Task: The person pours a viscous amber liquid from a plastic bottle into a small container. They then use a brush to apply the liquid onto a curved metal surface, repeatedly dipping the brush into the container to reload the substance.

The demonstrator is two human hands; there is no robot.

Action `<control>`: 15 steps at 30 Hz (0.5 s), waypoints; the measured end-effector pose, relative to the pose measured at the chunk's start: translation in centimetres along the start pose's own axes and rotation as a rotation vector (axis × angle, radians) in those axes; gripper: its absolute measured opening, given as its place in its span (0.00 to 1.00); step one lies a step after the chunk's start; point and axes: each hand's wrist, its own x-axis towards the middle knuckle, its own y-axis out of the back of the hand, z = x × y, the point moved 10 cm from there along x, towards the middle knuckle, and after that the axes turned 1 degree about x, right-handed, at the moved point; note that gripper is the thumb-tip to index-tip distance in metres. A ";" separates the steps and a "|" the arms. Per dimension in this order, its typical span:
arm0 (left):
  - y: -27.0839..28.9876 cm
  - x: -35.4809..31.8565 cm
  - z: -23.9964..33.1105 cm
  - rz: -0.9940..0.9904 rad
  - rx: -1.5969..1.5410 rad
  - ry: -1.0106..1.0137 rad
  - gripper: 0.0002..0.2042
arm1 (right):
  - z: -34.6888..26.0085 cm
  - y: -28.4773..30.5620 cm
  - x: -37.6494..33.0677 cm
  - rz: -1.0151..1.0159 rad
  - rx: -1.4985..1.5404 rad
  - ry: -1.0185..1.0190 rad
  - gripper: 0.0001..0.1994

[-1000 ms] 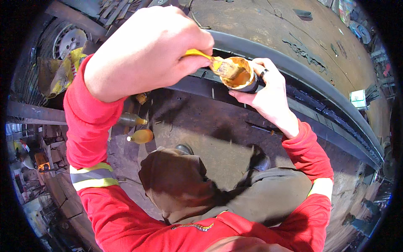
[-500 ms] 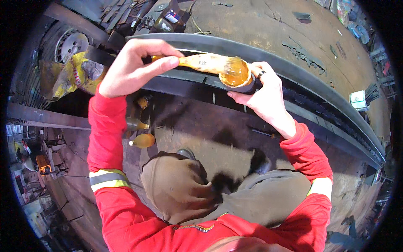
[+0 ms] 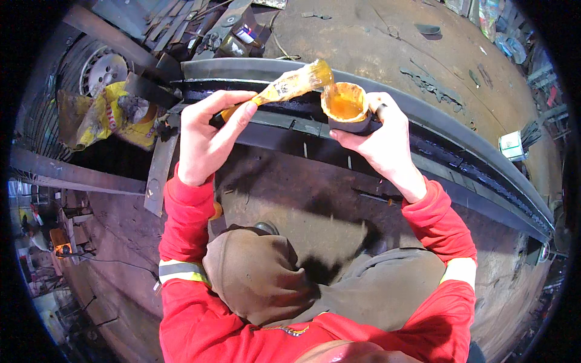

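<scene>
- Brush (image 3: 295, 83), wet with orange paint, is pinched in my left hand (image 3: 206, 136), bristles just above the cup's rim.
- My right hand (image 3: 378, 136) grips the small cup (image 3: 347, 109) over the dark steel beam (image 3: 460, 163).

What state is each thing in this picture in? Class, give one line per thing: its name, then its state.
Left hand: gripping the brush handle, raised.
Right hand: wrapped around the cup, holding it upright.
Brush: bristles wet with yellow-orange glue, tip lifted just above the cup.
Cup: open, partly filled with yellow-orange glue, a strand running up to the brush.
Metal beam: lying flat, its channel dark and glossy.
Wheel: resting behind the beam.
</scene>
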 end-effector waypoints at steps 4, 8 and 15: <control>0.0 0.1 1.3 0.081 0.086 -0.147 0.07 | -0.2 -0.2 -0.1 -0.013 0.062 0.007 0.24; 1.8 0.3 1.5 0.252 0.050 -0.132 0.07 | -0.6 -0.1 0.0 0.006 0.164 0.020 0.26; 6.0 1.8 0.2 0.441 -0.479 0.037 0.11 | 0.3 -0.3 -0.2 0.032 0.221 -0.030 0.23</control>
